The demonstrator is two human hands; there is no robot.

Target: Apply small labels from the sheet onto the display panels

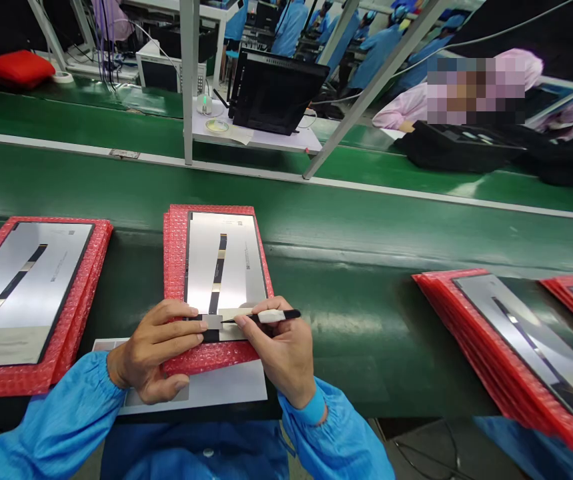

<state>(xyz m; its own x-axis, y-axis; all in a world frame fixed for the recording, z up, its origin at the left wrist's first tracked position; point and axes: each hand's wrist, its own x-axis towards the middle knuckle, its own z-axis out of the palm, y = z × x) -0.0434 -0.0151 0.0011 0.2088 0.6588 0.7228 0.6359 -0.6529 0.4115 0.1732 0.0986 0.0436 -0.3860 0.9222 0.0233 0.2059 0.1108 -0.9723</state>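
Observation:
In front of me a silver-backed display panel [239, 267] lies on a stack of red bubble-wrap sheets [176, 267]. A dark flex strip with lighter patches [219, 273] runs down its back to the near edge. My left hand [166, 347] rests with fingers stretched over the panel's near left corner, fingertips beside a small grey patch [212, 322]. My right hand [286, 347] grips a pair of tweezers [271, 316] with a white and black body. Their thin dark tip reaches that grey patch. White paper [231, 393] sticks out under the red stack.
More panels on red bubble wrap lie to the left [66, 267] and right [516, 333]. Behind the green bench [346, 327], metal posts [189, 87] rise near a black monitor [279, 90]. A person in pink [406, 107] sits opposite; others in blue are farther back.

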